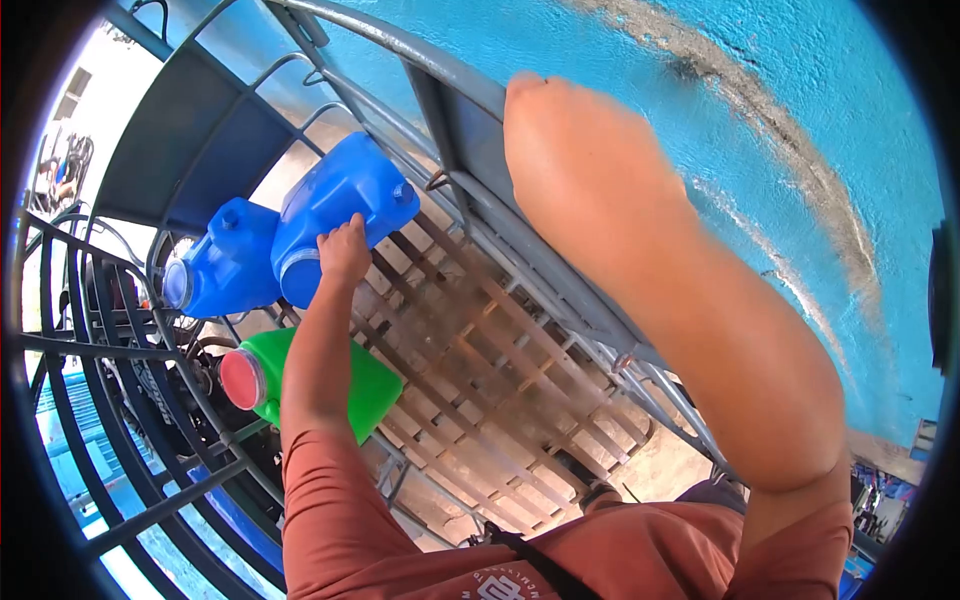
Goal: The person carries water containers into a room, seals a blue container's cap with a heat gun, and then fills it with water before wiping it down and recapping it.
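Note:
My left hand (pixel 345 250) is closed over the handle area of a large blue water jug (pixel 340 185), which lies tilted on a slatted metal bed (pixel 480 340). Beside it, farther left, rests a second blue jug (pixel 235 255) with a pale blue cap. A green jug (pixel 375 390) with a red cap lies nearer to me, partly covered by my left forearm. Up at the side panel, my right hand (pixel 535 100) is bent around the top metal rail (pixel 440 60); most of its fingers are hidden.
A rough blue wall (pixel 780 120) runs along the right side, close to the panel. Dark metal bars (pixel 120 400) form a curved frame on the left. At the far end stands a dark sheet panel (pixel 190 140). Gaps between the slats show the ground.

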`<control>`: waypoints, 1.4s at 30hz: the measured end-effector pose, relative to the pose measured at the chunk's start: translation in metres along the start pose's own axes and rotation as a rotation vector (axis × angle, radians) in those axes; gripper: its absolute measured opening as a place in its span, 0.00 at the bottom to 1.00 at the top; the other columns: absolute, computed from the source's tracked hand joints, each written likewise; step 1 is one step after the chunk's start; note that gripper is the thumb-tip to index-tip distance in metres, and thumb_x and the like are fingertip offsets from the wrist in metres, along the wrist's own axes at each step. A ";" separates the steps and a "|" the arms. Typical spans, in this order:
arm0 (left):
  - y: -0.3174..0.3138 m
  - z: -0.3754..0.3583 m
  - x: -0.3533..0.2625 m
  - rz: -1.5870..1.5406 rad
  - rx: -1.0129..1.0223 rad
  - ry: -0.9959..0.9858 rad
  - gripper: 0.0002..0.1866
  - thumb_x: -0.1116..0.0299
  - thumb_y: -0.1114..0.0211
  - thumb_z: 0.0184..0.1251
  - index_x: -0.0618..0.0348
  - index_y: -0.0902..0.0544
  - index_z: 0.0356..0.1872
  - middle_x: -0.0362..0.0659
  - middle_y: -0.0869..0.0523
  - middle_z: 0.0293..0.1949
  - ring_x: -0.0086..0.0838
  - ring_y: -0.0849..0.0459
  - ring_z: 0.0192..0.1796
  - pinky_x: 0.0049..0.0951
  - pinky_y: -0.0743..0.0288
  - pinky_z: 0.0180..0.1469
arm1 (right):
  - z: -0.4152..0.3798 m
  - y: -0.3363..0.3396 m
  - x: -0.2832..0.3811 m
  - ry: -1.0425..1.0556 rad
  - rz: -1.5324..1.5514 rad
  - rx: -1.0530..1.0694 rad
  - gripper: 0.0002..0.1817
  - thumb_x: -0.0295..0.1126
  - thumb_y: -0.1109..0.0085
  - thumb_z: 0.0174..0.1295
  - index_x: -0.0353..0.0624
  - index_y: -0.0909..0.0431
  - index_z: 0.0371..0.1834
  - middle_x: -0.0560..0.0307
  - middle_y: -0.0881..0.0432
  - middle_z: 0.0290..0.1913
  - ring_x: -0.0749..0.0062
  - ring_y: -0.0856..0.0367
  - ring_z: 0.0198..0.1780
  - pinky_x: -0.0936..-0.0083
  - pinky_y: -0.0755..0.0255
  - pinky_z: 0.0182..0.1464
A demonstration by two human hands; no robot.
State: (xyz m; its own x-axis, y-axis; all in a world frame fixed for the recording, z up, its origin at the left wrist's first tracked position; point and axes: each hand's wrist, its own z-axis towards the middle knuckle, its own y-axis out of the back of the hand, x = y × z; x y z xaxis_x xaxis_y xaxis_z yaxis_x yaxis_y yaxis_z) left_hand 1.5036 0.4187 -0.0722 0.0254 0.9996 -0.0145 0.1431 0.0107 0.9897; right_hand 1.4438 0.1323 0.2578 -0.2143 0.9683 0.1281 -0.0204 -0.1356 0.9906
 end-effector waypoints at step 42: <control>0.021 0.002 0.172 0.083 -0.248 0.514 0.19 0.66 0.38 0.68 0.47 0.20 0.60 0.50 0.24 0.62 0.51 0.24 0.63 0.50 0.25 0.61 | 0.003 -0.007 -0.004 0.041 0.004 -0.068 0.08 0.20 0.46 0.58 0.30 0.23 0.41 0.34 0.16 0.37 0.39 0.16 0.42 0.49 0.22 0.45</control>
State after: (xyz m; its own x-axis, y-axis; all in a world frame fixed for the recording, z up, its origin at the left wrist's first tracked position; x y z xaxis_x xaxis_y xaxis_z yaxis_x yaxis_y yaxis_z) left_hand 1.5129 0.5909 -0.0545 -0.4667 0.8813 0.0746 -0.0765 -0.1243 0.9893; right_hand 1.4474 0.1297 0.2503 -0.2545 0.9585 0.1285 -0.0856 -0.1547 0.9842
